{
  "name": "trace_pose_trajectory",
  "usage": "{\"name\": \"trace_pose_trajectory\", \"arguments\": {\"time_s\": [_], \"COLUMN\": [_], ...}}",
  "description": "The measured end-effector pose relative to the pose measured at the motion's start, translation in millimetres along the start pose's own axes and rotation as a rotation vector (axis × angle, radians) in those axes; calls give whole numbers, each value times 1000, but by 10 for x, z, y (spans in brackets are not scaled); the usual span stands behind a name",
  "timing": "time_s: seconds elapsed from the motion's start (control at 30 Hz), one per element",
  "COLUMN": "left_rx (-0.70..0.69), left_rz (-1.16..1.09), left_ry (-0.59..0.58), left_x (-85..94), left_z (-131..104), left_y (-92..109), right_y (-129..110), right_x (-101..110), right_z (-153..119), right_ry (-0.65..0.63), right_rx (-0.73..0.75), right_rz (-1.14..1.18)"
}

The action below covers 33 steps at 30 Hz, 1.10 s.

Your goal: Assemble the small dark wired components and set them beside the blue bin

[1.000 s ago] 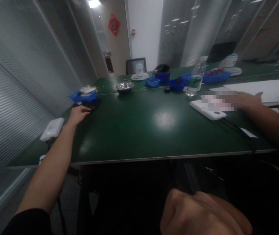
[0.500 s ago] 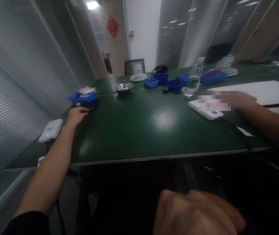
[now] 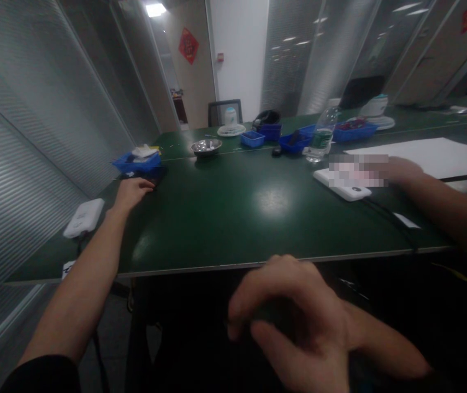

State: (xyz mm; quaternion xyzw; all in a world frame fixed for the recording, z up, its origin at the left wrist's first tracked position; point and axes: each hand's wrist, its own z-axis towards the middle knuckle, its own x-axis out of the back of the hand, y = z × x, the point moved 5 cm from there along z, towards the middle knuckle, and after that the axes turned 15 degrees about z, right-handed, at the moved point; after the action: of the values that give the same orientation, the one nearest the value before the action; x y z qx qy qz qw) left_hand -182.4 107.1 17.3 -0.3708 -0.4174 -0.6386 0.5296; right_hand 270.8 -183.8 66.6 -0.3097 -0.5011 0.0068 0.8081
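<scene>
My left hand (image 3: 132,194) rests at the left of the green table (image 3: 212,218), its fingers loosely bent and partly apart. Its fingertips are by the near edge of a dark flat object (image 3: 157,176); whether they touch it is unclear. Just behind stands a blue basket (image 3: 137,162) with pale items in it. Low in front of me, below the table edge, my right hand (image 3: 294,316) is raised with fingers curved and thumb apart. No object shows between them.
At the right, another person's hand (image 3: 403,168) is by a white power bank (image 3: 342,184) with a cable. Near it stand a water bottle (image 3: 322,136) and a white sheet (image 3: 425,153). A metal bowl (image 3: 206,147) and blue trays (image 3: 253,138) sit farther back. Another white device (image 3: 84,218) lies left.
My right hand has risen from the bottom of the view and turned, so its thumb and curved fingers now show. My left hand has barely moved.
</scene>
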Motion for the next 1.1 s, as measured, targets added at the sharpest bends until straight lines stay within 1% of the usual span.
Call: {"name": "trace_pose_trajectory", "arguments": {"time_s": [0.03,0.1,0.13,0.17,0.23,0.3,0.37,0.43,0.47,0.53,0.6,0.7,0.87,1.1], "left_rx": [-33,-104,-146,-195,-301,-387,-454,-506,-533,-582,-612,-609,-607,-617], "left_rz": [-35,-129,-182,-238,-340,-424,-484,-544,-570,-618,-629,-577,-523,-538], "left_ry": [0,-33,-64,-98,-166,-218,-282,-325,-346,-371,-369,-334,-293,-289], "left_x": [-12,-49,-75,-101,-153,-196,-236,-251,-252,-242,-229,-227,-237,-233], "left_z": [5,14,15,10,-22,-82,-175,-284,-341,-441,-506,-533,-527,-556], "left_y": [88,330,484,655,1031,1412,1774,2093,2230,2442,2559,2584,2532,2542], "right_y": [9,143,251,388,691,957,1157,1325,1399,1520,1626,1742,1779,1793], "right_x": [23,147,201,233,263,311,346,384,399,409,410,399,380,329], "right_z": [100,274,344,405,484,517,541,573,595,649,691,709,663,664], "right_ry": [41,163,185,170,124,145,152,168,172,157,153,179,231,199], "right_rx": [6,36,46,16,-110,-221,-279,-305,-296,-214,-130,-64,-33,-31], "right_rz": [47,326,394,402,313,146,18,-32,-33,-3,30,62,105,96]}}
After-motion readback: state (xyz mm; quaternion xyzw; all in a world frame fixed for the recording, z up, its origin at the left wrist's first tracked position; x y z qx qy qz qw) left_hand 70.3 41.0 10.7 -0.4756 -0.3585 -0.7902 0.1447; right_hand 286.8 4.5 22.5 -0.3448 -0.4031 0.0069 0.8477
